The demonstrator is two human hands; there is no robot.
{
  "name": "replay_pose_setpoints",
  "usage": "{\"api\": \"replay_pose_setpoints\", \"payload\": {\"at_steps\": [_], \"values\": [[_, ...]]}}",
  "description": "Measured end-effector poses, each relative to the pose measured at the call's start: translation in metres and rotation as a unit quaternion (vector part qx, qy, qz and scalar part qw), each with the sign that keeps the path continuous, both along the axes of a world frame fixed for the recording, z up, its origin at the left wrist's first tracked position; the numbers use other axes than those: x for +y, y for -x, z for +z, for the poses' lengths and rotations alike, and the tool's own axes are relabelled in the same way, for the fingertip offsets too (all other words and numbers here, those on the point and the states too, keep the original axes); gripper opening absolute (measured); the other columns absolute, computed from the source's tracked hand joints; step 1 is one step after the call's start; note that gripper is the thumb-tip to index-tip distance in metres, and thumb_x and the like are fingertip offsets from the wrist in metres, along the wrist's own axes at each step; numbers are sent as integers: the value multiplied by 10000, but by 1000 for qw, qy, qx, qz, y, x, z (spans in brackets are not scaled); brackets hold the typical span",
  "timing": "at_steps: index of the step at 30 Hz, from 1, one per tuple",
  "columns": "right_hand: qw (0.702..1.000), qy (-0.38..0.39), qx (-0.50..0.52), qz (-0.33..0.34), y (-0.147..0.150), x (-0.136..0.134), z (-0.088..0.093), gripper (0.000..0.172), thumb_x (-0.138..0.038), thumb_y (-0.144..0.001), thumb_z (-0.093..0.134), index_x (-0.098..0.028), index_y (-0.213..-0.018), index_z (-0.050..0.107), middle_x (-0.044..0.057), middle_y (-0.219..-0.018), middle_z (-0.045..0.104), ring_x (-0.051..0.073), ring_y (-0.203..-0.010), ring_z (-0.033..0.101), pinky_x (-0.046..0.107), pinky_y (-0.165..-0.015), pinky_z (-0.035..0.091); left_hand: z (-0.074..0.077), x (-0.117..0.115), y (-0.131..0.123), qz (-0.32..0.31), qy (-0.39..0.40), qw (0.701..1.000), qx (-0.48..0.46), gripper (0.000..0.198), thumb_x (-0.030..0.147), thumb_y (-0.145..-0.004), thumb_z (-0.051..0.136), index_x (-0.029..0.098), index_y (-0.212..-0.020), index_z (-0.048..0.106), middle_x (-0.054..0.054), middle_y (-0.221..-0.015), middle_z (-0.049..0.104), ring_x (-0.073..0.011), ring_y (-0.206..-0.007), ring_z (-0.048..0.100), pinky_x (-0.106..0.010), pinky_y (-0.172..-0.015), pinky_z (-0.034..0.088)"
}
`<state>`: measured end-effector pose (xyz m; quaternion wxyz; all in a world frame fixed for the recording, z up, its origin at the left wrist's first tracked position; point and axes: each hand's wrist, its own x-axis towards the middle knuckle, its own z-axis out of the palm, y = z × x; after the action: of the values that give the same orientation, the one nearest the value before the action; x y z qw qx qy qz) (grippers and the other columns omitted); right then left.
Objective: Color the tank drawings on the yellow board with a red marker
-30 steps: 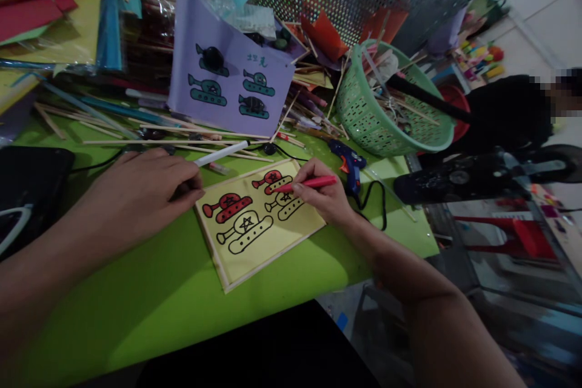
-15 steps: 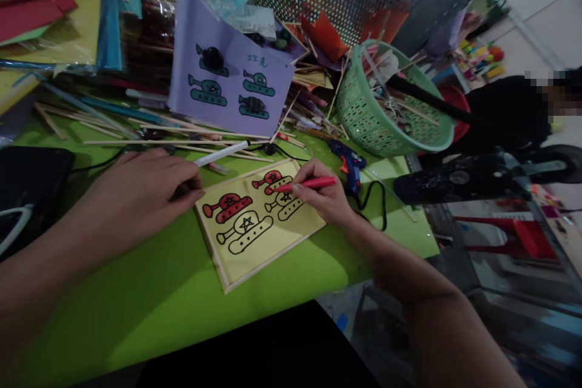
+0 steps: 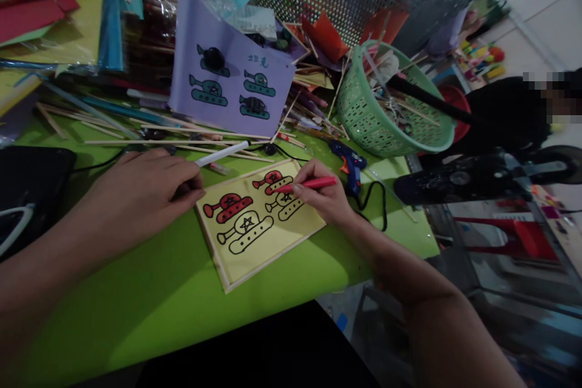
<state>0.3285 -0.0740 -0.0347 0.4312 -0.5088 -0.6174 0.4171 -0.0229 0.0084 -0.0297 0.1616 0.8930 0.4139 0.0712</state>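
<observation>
A framed yellow card [image 3: 250, 267] lies tilted on the green table, bearing black-outlined tank drawings with stars. The upper left tank [image 3: 230, 206] is red, and the upper right one [image 3: 273, 179] has red on it too. My right hand [image 3: 321, 191] pinches a red marker [image 3: 313, 183], its tip on the lower part of the upper right tank. My left hand [image 3: 159, 185] rests by the card's left corner, fingers curled and thumb close to them; what they grip, if anything, is hidden. A white marker [image 3: 222, 153] with a black end sticks out beside its fingers.
Behind the card stands a purple sheet [image 3: 231, 66] with green tanks, among wooden sticks [image 3: 173, 142]. A blue glue gun [image 3: 348, 163] and a green basket [image 3: 391, 127] sit to the right. A black object [image 3: 34, 188] lies at far left.
</observation>
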Motion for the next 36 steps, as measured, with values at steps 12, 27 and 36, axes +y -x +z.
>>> {"api": "replay_pose_setpoints", "payload": {"at_steps": [12, 27, 36], "values": [[1000, 12, -7, -9, 1, -1, 1, 448, -656, -960, 908, -252, -895, 727, 1, -837, 692, 182, -729, 614, 341, -668, 485, 0, -1, -1, 5, -2, 1000, 9, 202, 414, -976, 580, 319, -845, 700, -47, -850, 784, -345, -942, 679, -461, -824, 411], [1000, 2, -19, -17, 2, 0, 2, 252, -425, -963, 884, -255, -905, 706, -5, -851, 686, 180, -743, 616, 343, -689, 486, 0, -2, 0, -1, -11, 1000, -7, 254, 443, -991, 526, 320, -849, 697, -56, -852, 794, -346, -957, 692, -482, -831, 427], [999, 2, -29, -29, 3, 2, 3, 257, -443, -943, 890, -263, -888, 715, -5, -845, 685, 192, -768, 624, 352, -693, 501, 3, -2, -1, 5, 4, 1000, 2, 271, 450, -978, 510, 319, -843, 705, -67, -859, 803, -349, -979, 695, -489, -845, 442]]}}
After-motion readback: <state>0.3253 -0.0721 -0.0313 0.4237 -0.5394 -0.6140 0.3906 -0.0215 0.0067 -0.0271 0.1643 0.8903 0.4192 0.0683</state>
